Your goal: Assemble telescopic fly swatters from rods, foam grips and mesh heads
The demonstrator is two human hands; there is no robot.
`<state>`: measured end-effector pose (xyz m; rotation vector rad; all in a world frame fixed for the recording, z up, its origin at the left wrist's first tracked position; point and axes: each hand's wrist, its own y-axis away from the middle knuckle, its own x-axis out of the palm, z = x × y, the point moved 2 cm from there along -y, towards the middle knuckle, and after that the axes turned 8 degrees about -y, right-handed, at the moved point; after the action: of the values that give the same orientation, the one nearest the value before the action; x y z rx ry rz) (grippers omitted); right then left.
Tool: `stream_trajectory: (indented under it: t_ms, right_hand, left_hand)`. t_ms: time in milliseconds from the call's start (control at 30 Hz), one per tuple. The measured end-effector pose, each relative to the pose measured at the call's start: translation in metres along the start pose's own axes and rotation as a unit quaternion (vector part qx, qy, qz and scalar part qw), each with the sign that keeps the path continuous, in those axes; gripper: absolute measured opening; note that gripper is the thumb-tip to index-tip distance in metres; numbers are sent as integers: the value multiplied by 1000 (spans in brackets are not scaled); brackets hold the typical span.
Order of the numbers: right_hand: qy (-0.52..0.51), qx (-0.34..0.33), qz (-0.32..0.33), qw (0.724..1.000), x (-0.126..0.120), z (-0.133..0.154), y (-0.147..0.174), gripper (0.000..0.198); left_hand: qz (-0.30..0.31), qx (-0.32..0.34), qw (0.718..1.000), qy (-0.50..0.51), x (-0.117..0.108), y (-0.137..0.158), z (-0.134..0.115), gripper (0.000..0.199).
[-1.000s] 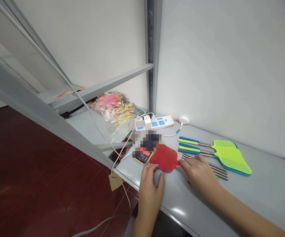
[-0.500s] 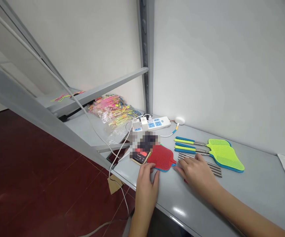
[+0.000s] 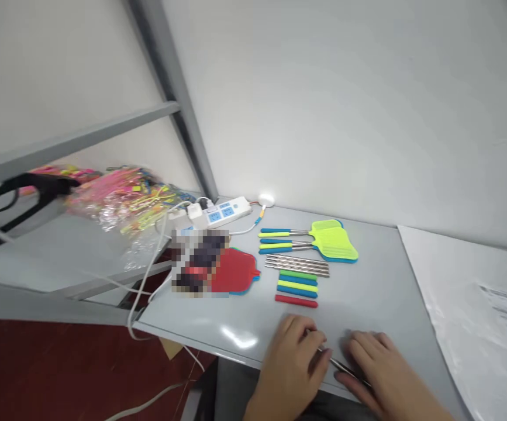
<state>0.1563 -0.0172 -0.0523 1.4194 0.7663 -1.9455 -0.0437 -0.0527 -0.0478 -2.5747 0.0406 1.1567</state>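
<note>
A thin metal rod [image 3: 343, 367] runs between my two hands near the shelf's front edge. Thumb and fingers of my left hand [image 3: 290, 365] are closed around its left end. My right hand [image 3: 382, 368] grips the other end, which is mostly covered. Just beyond lie a red handle grip [image 3: 297, 301] and several green, blue and yellow grips [image 3: 297, 284] in a row. Behind those, several metal rods [image 3: 297, 265] rest side by side. Red and blue swatter heads [image 3: 235, 271] are stacked to the left, while yellow and blue fly swatters [image 3: 334, 242] with handles lie farther back.
At the back left stands a power strip [image 3: 227, 213] with plugs and white cables. A partly blurred phone [image 3: 200, 263] touches the swatter heads. White plastic sheeting [image 3: 476, 316] covers the right side. Bagged colourful items [image 3: 126, 196] lie beyond the metal shelf post [image 3: 187, 128].
My view has turned to the right. Both hands have left the area of the swatter heads and the rods, coming nearer to the front edge, and now hold one rod. The grips are uncovered.
</note>
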Motion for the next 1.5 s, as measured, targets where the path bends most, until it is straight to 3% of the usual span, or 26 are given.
stream_trajectory:
  t_ms: [100, 200, 300, 467, 633, 833, 1033, 1133, 1200, 1300, 1367, 1500]
  right_hand:
    - [6, 20, -4, 1000, 7, -2, 5, 10]
    - [14, 49, -26, 998, 0, -10, 4, 11]
    - [-23, 93, -35, 995, -18, -18, 7, 11]
    - [-48, 87, -60, 993, -52, -30, 18, 12]
    - [-61, 80, -99, 990, -71, -36, 28, 20]
    - [-68, 46, -123, 989, -80, -21, 26, 20]
    - [-56, 29, -126, 990, -81, -17, 24, 22]
    - [-69, 35, -89, 993, -78, -22, 20, 21]
    - [-85, 45, -51, 994, -76, -27, 12, 20]
    - [-97, 63, -15, 993, -76, -36, -14, 22]
    - [-96, 65, -5, 993, -77, -44, -42, 24]
    - [-37, 45, 3, 998, -74, -54, -109, 25]
  left_hand:
    - [63, 12, 998, -19, 11, -15, -10, 14]
    - [73, 38, 996, -45, 14, -26, -16, 7]
    - [40, 51, 997, -37, 12, -30, -22, 13]
    - [-59, -19, 997, 51, -7, -35, -20, 14]
    - [-56, -26, 993, 97, -18, -39, -19, 12]
    - [-94, -47, 987, 124, -18, -30, -31, 11]
    - [-85, -33, 986, 137, -13, -27, -35, 10]
    - [-68, -36, 989, 126, -12, -29, -31, 9]
    - [-88, -88, 985, 119, -11, -30, -25, 15]
    - [-179, -173, 961, 122, -12, -28, -11, 39]
    - [-215, -175, 954, 114, -11, -26, -2, 34]
    - [-191, -153, 965, 97, -9, -22, 12, 26]
